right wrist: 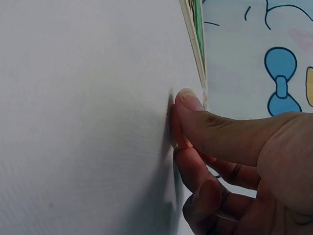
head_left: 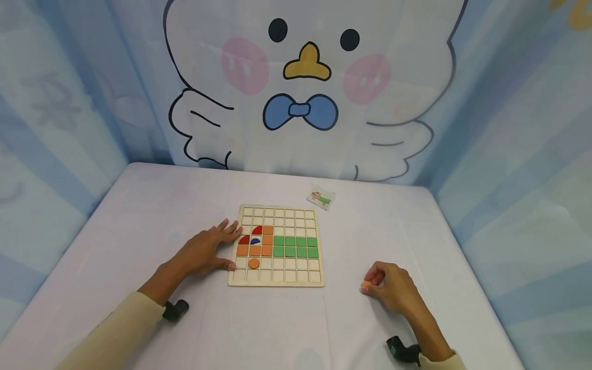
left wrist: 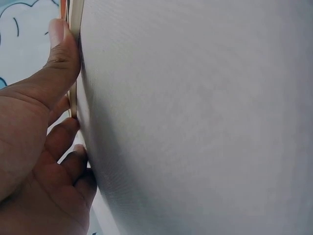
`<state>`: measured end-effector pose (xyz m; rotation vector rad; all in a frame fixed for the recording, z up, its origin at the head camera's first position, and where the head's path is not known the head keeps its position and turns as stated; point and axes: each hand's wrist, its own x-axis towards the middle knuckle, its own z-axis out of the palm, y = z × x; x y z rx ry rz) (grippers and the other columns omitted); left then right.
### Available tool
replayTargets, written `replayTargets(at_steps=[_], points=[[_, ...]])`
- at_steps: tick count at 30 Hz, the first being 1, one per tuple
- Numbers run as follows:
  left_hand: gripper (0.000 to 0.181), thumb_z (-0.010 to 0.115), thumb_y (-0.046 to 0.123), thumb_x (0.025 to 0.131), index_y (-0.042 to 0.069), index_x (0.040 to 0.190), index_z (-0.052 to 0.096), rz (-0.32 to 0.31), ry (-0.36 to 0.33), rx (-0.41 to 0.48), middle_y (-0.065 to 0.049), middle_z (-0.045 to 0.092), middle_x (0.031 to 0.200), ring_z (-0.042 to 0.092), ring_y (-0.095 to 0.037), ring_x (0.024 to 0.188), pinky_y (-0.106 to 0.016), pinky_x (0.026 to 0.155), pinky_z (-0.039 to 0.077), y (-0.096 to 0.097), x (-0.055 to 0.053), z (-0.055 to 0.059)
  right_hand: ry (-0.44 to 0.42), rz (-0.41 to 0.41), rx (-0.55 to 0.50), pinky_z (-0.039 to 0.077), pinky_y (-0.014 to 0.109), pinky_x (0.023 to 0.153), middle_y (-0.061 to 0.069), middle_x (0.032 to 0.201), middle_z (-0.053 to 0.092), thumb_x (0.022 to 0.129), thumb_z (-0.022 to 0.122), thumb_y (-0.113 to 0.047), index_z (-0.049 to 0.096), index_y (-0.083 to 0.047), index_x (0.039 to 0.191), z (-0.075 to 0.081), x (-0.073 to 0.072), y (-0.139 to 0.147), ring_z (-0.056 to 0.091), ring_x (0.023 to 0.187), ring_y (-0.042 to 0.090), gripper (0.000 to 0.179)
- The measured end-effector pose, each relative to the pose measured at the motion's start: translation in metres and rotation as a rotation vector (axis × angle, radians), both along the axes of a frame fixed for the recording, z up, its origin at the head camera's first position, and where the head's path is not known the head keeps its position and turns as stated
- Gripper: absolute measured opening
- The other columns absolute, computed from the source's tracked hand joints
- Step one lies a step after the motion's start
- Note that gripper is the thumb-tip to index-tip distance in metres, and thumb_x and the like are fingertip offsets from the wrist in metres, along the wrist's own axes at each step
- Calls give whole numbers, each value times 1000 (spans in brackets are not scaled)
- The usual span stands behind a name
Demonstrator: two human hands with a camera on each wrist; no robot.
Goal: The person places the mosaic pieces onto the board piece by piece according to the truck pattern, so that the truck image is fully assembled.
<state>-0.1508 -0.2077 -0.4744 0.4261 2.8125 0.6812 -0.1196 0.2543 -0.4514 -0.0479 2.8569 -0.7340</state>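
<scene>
A wooden grid board [head_left: 290, 264] lies on the table, with red, orange, green and blue pieces in its cells. My left hand [head_left: 203, 251] rests at the board's left edge, thumb and fingers spread and touching it. The left wrist view shows the thumb against the board's edge [left wrist: 74, 24]. To the right of the board, my right hand [head_left: 392, 285] pinches a small orange piece [head_left: 366, 283] between thumb and fingers, low over the tablecloth. Most of that orange piece [right wrist: 177, 127] is hidden by the thumb in the right wrist view. A round orange piece [head_left: 254, 263] sits in a lower-left cell.
A small picture card [head_left: 321, 197] lies behind the board, toward its right corner. White cloth [head_left: 259, 329] covers the table. Printed curtains [head_left: 300, 149] hang behind it and at both sides.
</scene>
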Motion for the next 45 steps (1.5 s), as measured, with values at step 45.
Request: replayTargets(at_steps=[45], points=[[99, 91, 43, 81, 15, 162, 42, 5, -5, 2, -13, 31, 174, 21, -45, 163, -72, 126, 25, 1, 3, 2, 107, 65, -232, 45, 27, 67, -7, 73, 69, 89, 88, -22, 75, -17, 90, -12, -26, -102, 59, 70, 10, 14]])
